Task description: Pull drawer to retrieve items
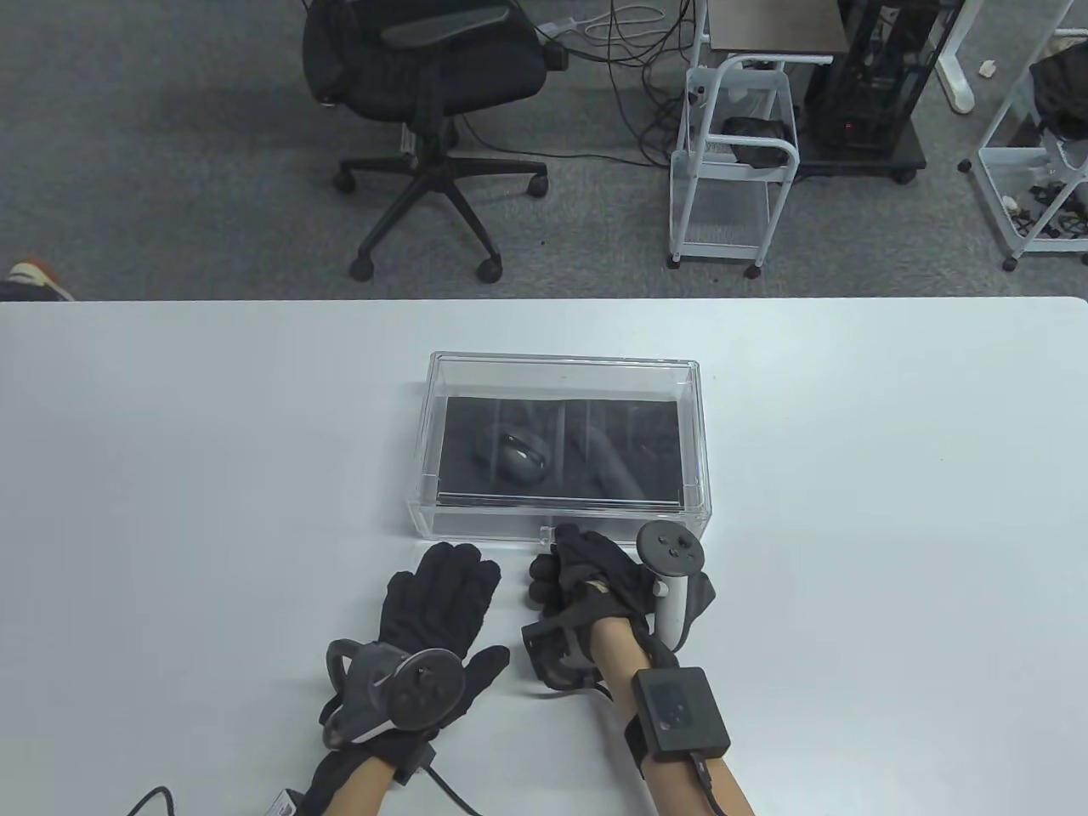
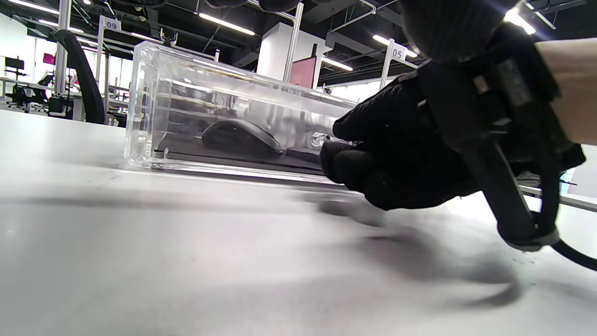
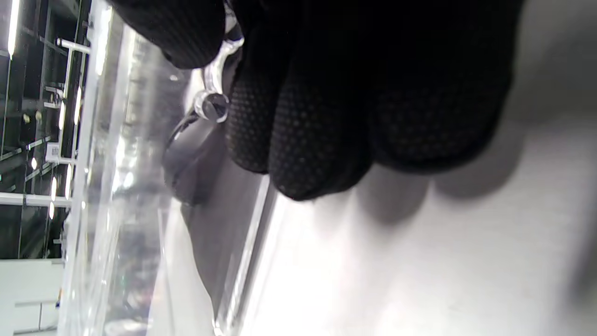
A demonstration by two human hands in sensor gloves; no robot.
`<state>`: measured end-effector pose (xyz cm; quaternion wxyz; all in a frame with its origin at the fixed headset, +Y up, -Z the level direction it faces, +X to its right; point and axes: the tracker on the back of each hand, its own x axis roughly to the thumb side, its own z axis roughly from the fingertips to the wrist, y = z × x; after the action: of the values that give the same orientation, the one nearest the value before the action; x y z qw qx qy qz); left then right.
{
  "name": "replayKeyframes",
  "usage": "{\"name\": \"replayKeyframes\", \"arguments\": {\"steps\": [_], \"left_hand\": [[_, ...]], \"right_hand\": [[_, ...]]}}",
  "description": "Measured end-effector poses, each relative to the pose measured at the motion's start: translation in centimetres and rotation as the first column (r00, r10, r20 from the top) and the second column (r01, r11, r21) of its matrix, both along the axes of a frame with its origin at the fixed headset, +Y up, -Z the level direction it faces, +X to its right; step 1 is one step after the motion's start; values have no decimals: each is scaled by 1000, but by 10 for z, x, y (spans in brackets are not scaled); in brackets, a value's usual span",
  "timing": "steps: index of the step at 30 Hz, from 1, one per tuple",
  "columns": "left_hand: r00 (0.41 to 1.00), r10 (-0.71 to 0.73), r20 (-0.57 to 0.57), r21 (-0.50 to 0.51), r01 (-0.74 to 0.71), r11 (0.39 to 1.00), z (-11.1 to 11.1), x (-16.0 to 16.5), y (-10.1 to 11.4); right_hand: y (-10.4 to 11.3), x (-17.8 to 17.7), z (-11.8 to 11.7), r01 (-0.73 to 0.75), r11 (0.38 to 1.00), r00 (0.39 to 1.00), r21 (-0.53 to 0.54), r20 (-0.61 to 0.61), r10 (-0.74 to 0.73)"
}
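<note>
A clear acrylic drawer box [image 1: 561,367] stands at the middle of the white table. Inside, on a black liner, lie a black computer mouse [image 1: 520,457] and a dark tube-shaped item [image 1: 614,466]. The drawer sits pushed in. My right hand [image 1: 557,557] grips the small clear handle [image 1: 548,534] at the drawer's front. In the right wrist view the fingers [image 3: 326,116] curl around the handle [image 3: 212,100]. My left hand [image 1: 450,571] rests flat and open on the table just left of it. The left wrist view shows the box [image 2: 186,93], the mouse [image 2: 240,137] and my right hand [image 2: 396,154].
The white table [image 1: 170,510] stretches wide on both sides of the box. Beyond its far edge stand a black office chair [image 1: 425,76] and a white wire cart [image 1: 735,161] on the grey floor.
</note>
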<state>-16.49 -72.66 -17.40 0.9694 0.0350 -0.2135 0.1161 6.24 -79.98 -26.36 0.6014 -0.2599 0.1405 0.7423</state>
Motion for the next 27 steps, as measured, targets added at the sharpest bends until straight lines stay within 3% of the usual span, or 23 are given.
{"name": "replayKeyframes", "arguments": {"steps": [8, 14, 21, 27], "left_hand": [[999, -32, 0, -14, 32, 999, 0, 1, -6], [1000, -15, 7, 0, 15, 1000, 1, 1, -5], [1000, 3, 7, 13, -3, 1000, 1, 0, -4], [1000, -8, 16, 21, 8, 1000, 1, 2, -5]], "right_hand": [[-4, 2, 4, 7, 997, 998, 70, 57, -11], [-3, 11, 25, 14, 999, 998, 47, -64, -11], [0, 22, 64, 27, 999, 982, 20, -185, -22], [-1, 22, 73, 9, 1000, 978, 20, -207, -5]]}}
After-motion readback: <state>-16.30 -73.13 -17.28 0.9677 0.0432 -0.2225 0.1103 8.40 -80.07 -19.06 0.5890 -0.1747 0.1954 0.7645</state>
